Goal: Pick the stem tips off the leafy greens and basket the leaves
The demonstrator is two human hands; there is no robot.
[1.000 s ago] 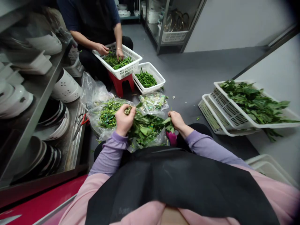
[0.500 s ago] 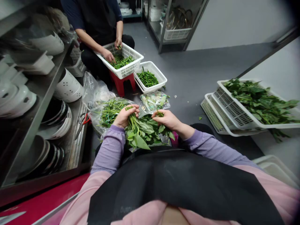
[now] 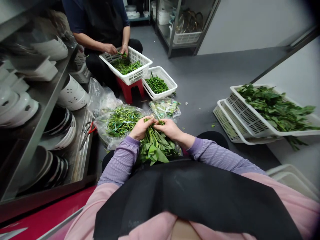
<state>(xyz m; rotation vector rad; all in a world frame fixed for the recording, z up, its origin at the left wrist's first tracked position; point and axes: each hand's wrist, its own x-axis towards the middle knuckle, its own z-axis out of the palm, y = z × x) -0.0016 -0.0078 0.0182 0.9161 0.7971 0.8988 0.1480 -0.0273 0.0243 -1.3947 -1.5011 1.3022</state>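
A bunch of leafy green vegetable stems (image 3: 157,143) hangs over my lap, leaves toward me. My left hand (image 3: 141,128) is closed round its upper stems. Close beside it, fingertips nearly touching, my right hand (image 3: 170,128) is closed on green stems from the same greens. Just past my left hand, an open clear plastic bag (image 3: 96,121) holds a heap of loose thin stems (image 3: 121,121). A flat clear packet with greens (image 3: 165,108) lies on the floor beyond my hands.
Across from me a person's hands (image 3: 117,49) work over a white basket of green peppers (image 3: 135,80) on a red stool (image 3: 128,91). Another pepper basket (image 3: 172,89) stands beside it. Stacked baskets with leafy greens (image 3: 250,116) are right; red-handled scissors (image 3: 87,130) lie on the left shelf.
My hands have come together over the bunch, the left moving right and the right moving left. The other person's hands have drawn together near the basket's back edge.
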